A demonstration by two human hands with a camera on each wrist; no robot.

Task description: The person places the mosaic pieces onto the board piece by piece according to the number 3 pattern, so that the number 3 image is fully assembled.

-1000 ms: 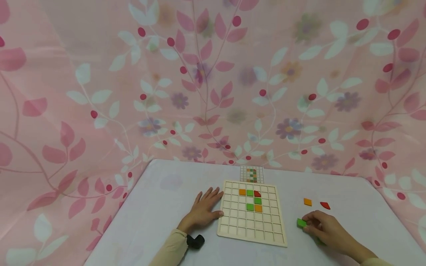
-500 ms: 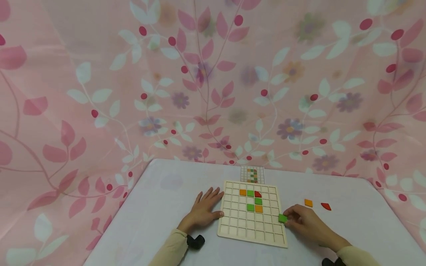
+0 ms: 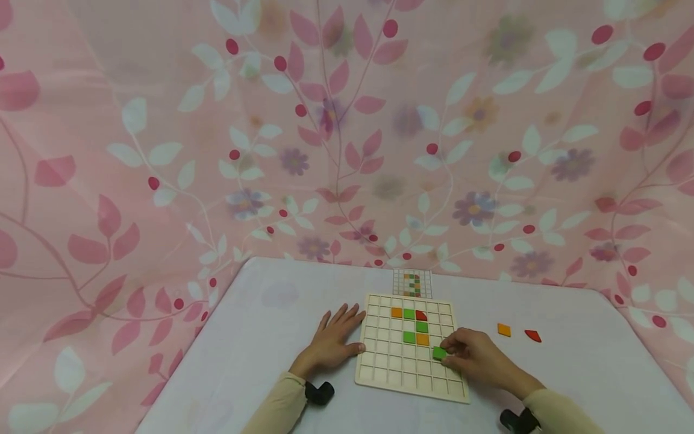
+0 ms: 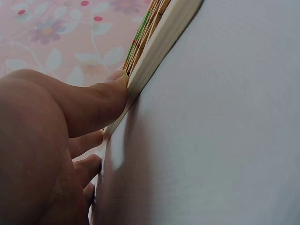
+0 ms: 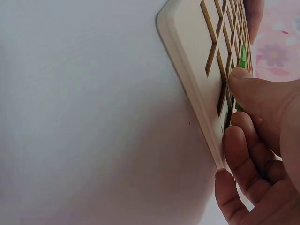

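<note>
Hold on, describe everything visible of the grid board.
The grid board is pale and roughly square with rounded corners, looks wooden, and is divided by lines into rows of small cells. It lies flat on the white table. Three green tiles, two orange tiles and one red tile sit in its cells. The left hand touches its left edge with the thumb; over its right part the right hand pinches another green tile, contact unclear.

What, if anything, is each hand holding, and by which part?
The right hand pinches a green tile by its right side; the left hand holds nothing, only touching the board.
</note>
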